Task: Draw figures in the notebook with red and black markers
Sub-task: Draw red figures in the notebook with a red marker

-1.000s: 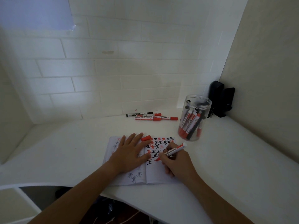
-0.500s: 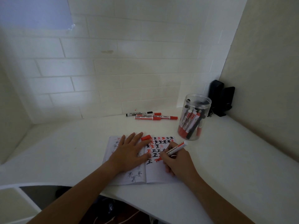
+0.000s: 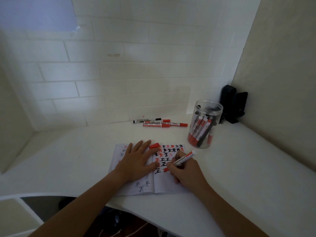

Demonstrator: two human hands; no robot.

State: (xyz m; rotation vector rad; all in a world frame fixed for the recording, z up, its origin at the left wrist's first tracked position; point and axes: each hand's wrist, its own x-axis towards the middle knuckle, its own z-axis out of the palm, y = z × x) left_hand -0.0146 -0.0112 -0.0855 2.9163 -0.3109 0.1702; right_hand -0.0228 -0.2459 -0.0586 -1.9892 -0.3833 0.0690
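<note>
right hand: from my feed i see the right hand [image 3: 185, 170] with fingers curled round a red marker [image 3: 183, 159], pinching it low on the barrel, tip on the paper beside a fresh red mark.
left hand: the left hand [image 3: 136, 162] lies flat on the notebook [image 3: 164, 187], fingers straight and slightly spread, pressing across the fold.
notebook: open on the white desk [image 3: 239, 168] right in front of the person, the right page carrying rows of red and black stars and boxy characters (the left page has fainter stars).
cap: a red cap [image 3: 154, 145] sits at the notebook's top edge, touching the left fingertips.
loose markers: four markers [image 3: 159, 122] lie together near the tiled wall.
jar: a clear jar [image 3: 204, 124] of red and black markers stands upright beyond the notebook's right corner.
corner: a black device [image 3: 233, 104] is just behind the jar.
</note>
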